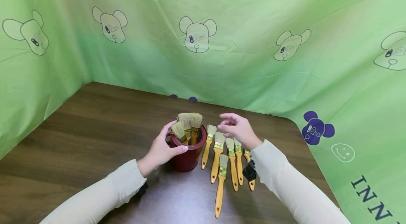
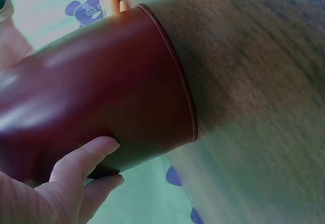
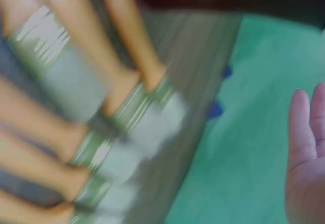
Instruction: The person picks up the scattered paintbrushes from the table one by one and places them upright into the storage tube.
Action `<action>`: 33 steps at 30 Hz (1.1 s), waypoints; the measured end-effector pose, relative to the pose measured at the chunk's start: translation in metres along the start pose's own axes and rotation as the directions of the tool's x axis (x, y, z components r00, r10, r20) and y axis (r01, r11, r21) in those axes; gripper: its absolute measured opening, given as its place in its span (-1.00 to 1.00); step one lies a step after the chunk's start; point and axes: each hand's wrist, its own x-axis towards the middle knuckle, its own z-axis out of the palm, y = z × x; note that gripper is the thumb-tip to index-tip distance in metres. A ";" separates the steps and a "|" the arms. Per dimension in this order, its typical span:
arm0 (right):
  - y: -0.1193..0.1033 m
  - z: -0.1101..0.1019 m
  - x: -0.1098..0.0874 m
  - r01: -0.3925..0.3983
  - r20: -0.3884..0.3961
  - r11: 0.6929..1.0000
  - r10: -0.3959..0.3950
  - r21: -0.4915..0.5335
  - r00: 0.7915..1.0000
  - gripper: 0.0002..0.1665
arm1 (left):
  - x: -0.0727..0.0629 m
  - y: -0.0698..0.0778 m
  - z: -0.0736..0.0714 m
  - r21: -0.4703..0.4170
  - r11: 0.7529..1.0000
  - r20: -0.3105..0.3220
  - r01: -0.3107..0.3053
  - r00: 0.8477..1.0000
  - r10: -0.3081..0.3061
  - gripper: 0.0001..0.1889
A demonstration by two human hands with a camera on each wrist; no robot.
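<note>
A dark red round container [image 1: 185, 160] stands upright on the table, with several bristle paintbrushes [image 1: 191, 121] in it, bristles up. My left hand [image 1: 161, 148] grips it at the left, thumb across the front near the rim; the left wrist view shows fingers against the container's wall [image 2: 111, 87]. My right hand [image 1: 239, 129] hovers over the bristle ends of the loose paintbrushes [image 1: 219, 150], holding nothing. In the right wrist view part of the right hand [image 3: 310, 168] shows at the right edge, fingers extended, beside blurred brushes [image 3: 137, 107].
Several yellow-handled brushes lie fanned out right of the container, one paintbrush [image 1: 221, 185] nearer the front than the others. The brown wooden table [image 1: 79, 139] meets a green printed cloth [image 1: 152, 51] at the back and sides.
</note>
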 end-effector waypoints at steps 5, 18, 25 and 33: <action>0.033 -0.034 -0.011 -0.138 -0.100 0.986 0.129 -0.089 0.987 -0.39 | 0.001 0.000 0.000 -0.006 1.000 -0.001 0.008 1.000 -0.008 -0.09; 0.092 -0.054 -0.036 -0.322 -0.317 0.939 0.270 -0.123 0.909 -0.32 | 0.002 -0.002 0.000 -0.005 1.000 0.000 0.009 1.000 -0.009 -0.08; 0.106 -0.049 -0.040 -0.448 -0.353 0.887 0.385 -0.114 0.853 -0.20 | 0.002 -0.002 0.000 -0.004 1.000 0.005 -0.004 1.000 0.004 -0.09; 0.107 -0.051 -0.034 -0.554 -0.288 0.830 0.516 -0.066 0.807 -0.16 | 0.002 -0.002 0.001 -0.026 1.000 0.003 0.008 1.000 -0.007 -0.08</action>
